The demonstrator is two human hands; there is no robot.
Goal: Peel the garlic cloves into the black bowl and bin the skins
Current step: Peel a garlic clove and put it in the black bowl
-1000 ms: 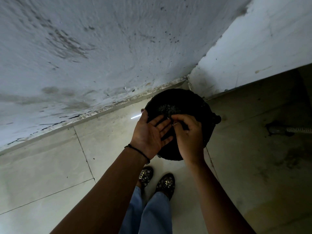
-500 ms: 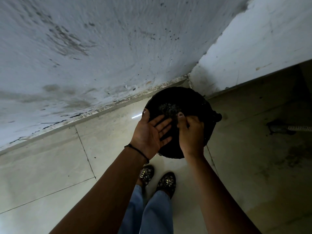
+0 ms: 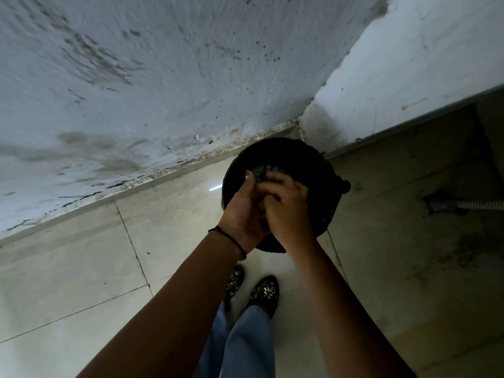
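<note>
I count two hands, centre frame. The left hand has its thumb straight and its fingers hidden. The right hand curls onto it, around what I cannot tell. Beneath them is one round black bin in the wall corner, mouth facing up. One hose lies at the right edge.

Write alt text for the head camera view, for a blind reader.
Two hands meet over a round black bin in a wall corner: the right hand, fingers curled, lies in the palm of the left hand. Below are pale floor tiles, blue trousers and dark patterned shoes.
</note>
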